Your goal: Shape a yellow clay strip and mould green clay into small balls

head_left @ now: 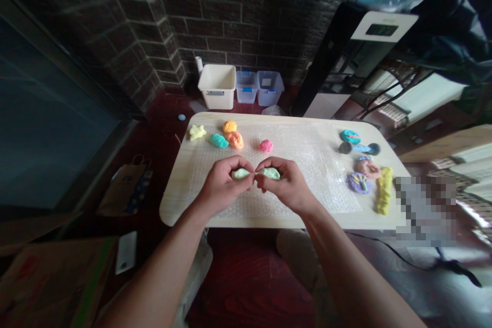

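Note:
Both hands pinch a pale green piece of modelling clay (pixel 272 173) above the table's middle. My left hand (pixel 226 179) is closed on its left end, and my right hand (pixel 282 179) is closed on its right end. The fingertips almost meet at the centre, where the clay looks thin; whether it is still joined there I cannot tell. Just beyond the hands lies a pink lump of clay (pixel 266 145). Farther left sit an orange lump (pixel 229 126), a peach lump (pixel 236 140), a teal lump (pixel 219 140) and a pale yellow lump (pixel 197 132).
Bubble wrap (pixel 307 164) covers much of the wooden table (pixel 175 205). On the right lie a blue clay disc (pixel 350 137), a dumbbell-like clay shape (pixel 359 148), a purple disc (pixel 359 183) and a yellow strip (pixel 384 190). Behind the table stands a white bin (pixel 217 95).

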### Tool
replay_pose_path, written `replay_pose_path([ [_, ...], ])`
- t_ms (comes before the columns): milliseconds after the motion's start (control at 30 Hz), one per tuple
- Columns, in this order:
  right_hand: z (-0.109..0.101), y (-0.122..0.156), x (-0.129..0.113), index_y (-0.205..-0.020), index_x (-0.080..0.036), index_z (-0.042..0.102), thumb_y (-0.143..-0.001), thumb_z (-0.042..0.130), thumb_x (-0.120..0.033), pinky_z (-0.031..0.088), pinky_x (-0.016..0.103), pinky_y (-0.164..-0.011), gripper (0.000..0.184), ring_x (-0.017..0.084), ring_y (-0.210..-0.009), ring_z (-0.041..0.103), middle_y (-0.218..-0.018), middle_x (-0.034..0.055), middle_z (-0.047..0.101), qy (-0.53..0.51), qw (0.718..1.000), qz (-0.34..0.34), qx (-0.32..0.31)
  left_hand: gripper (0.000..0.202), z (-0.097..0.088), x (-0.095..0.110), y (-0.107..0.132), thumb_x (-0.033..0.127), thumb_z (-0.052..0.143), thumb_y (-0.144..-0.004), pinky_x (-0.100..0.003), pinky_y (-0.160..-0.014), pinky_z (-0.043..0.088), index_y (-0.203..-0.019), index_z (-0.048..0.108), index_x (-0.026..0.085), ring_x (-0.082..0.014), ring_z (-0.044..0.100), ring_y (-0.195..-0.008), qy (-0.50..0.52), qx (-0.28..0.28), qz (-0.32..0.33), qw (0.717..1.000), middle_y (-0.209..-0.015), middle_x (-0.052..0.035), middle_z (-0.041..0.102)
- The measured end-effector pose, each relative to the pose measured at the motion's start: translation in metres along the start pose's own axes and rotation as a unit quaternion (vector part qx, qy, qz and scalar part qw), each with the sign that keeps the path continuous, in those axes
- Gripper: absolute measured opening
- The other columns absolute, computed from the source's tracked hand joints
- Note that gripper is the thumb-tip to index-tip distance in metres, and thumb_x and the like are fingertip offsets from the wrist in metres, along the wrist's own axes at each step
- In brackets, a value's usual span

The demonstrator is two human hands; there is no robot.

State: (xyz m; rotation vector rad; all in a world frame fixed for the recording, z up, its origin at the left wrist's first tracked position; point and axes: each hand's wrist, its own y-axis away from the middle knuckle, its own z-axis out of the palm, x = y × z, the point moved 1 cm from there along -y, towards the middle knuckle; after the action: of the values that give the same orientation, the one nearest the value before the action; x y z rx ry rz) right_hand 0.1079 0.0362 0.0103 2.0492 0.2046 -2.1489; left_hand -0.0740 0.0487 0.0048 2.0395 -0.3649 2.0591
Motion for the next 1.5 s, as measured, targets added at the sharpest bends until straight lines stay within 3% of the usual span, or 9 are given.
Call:
replay_pose_path([
  [200, 0.0002, 0.0002, -0.0021, -0.088, -0.017, 0.071, -0.077, 0.080, -0.021, 0.049, 0.025, -0.060, 0.014, 0.012, -0.061, 0.062, -0.068, -0.0014, 0.070, 0.007, 1.000, -0.029, 0.005, 0.019, 0.0000, -0.0034, -0.0002, 0.032, 0.076, -0.089, -0.026, -0.064, 0.054, -0.088, 0.069, 0.014, -0.0137, 0.066, -0.066, 0.029, -0.036, -0.015, 0.999, -0.077, -0.0024, 0.070],
  [333, 0.0012, 0.0006, -0.0015, -0.096, -0.017, 0.072, -0.082, 0.080, -0.028, 0.051, 0.028, -0.060, 0.020, 0.014, -0.063, 0.065, -0.073, 0.0014, 0.073, -0.016, 1.000, 0.011, -0.017, 0.018, -0.0016, -0.0040, 0.0008, 0.029, 0.078, -0.086, -0.026, -0.063, 0.054, -0.090, 0.069, 0.014, -0.0144, 0.067, -0.065, 0.020, -0.016, -0.006, 1.000, -0.073, -0.0020, 0.070],
  [467, 0.0022, 0.0004, -0.0008, -0.086, -0.015, 0.073, -0.084, 0.081, -0.035, 0.051, 0.028, -0.057, 0.021, 0.013, -0.059, 0.062, -0.069, 0.0026, 0.071, -0.015, 0.999, 0.022, -0.030, 0.017, -0.0026, -0.0031, 0.0009, 0.027, 0.078, -0.083, -0.025, -0.059, 0.053, -0.089, 0.070, 0.014, -0.0145, 0.066, -0.063, 0.002, -0.001, -0.001, 1.000, -0.072, -0.0019, 0.070],
  [800, 0.0063, 0.0002, -0.0001, -0.079, -0.017, 0.069, -0.073, 0.078, -0.020, 0.048, 0.024, -0.051, 0.011, 0.011, -0.051, 0.059, -0.061, -0.0019, 0.068, -0.027, 1.000, 0.016, 0.005, 0.017, -0.0022, 0.0012, 0.0021, 0.028, 0.079, -0.082, -0.025, -0.058, 0.051, -0.086, 0.070, 0.014, -0.0145, 0.066, -0.060, -0.006, 0.001, -0.018, 1.000, -0.068, -0.0010, 0.069],
  [1033, 0.0051, -0.0005, -0.0014, -0.081, -0.018, 0.070, -0.075, 0.077, -0.024, 0.045, 0.024, -0.051, 0.011, 0.011, -0.053, 0.059, -0.063, -0.0017, 0.068, 0.013, 1.000, -0.010, 0.023, 0.020, 0.0010, -0.0022, -0.0004, 0.034, 0.076, -0.087, -0.027, -0.064, 0.055, -0.086, 0.073, 0.014, -0.0137, 0.066, -0.065, 0.087, -0.043, -0.090, 0.991, -0.075, -0.0038, 0.073],
  [1267, 0.0034, -0.0015, -0.0019, -0.096, -0.016, 0.071, -0.082, 0.077, -0.033, 0.049, 0.027, -0.053, 0.023, 0.013, -0.057, 0.061, -0.074, 0.0021, 0.071, 0.008, 1.000, 0.026, -0.003, 0.020, 0.0000, -0.0013, 0.0005, 0.030, 0.082, -0.079, -0.028, -0.066, 0.055, -0.083, 0.073, 0.013, -0.0151, 0.068, -0.065, 0.094, -0.009, -0.087, 0.992, -0.072, -0.0039, 0.073],
  [1500, 0.0023, -0.0009, -0.0018, -0.083, -0.015, 0.071, -0.078, 0.079, -0.031, 0.044, 0.024, -0.049, 0.018, 0.010, -0.049, 0.055, -0.062, 0.0002, 0.069, 0.033, 0.998, 0.044, -0.015, 0.018, -0.0001, 0.0000, 0.0009, 0.027, 0.083, -0.075, -0.026, -0.063, 0.053, -0.081, 0.073, 0.013, -0.0140, 0.067, -0.062, 0.043, 0.017, -0.078, 0.996, -0.069, -0.0025, 0.073],
])
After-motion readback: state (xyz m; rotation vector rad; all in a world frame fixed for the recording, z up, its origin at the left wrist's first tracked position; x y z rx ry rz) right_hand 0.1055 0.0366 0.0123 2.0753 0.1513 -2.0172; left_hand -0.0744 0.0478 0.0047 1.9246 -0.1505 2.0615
